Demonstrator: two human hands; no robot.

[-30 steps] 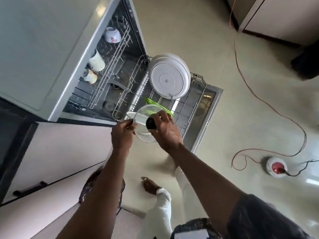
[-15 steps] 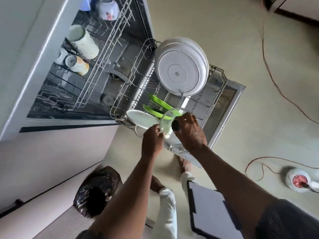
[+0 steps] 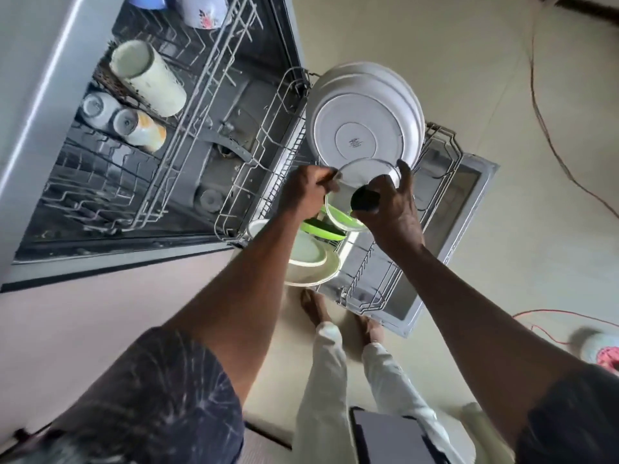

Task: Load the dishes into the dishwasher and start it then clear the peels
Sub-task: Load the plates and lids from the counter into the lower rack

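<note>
The dishwasher stands open with its lower rack [image 3: 435, 202] pulled out over the door. Both hands hold a clear glass lid [image 3: 363, 174] with a black knob [image 3: 365, 199] above that rack. My right hand [image 3: 390, 209] grips the lid by the knob, its thumb up against the rim. My left hand [image 3: 310, 192] pinches the lid's left rim. Behind the lid, large white plates [image 3: 363, 118] stand upright. Below the hands sit green plates [image 3: 335, 222] and pale plates [image 3: 310, 259].
The upper rack [image 3: 187, 105] holds a tall pale cup [image 3: 147, 78], mugs [image 3: 139, 127] and a flowered cup [image 3: 202, 10]. A red cable [image 3: 549, 128] runs over the floor to a round socket [image 3: 603, 351] at the right. My feet stand by the door's corner [image 3: 403, 326].
Both hands carried the glass lid farther into the lower rack, up toward the white plates. The camera moved closer and lower over the dishwasher.
</note>
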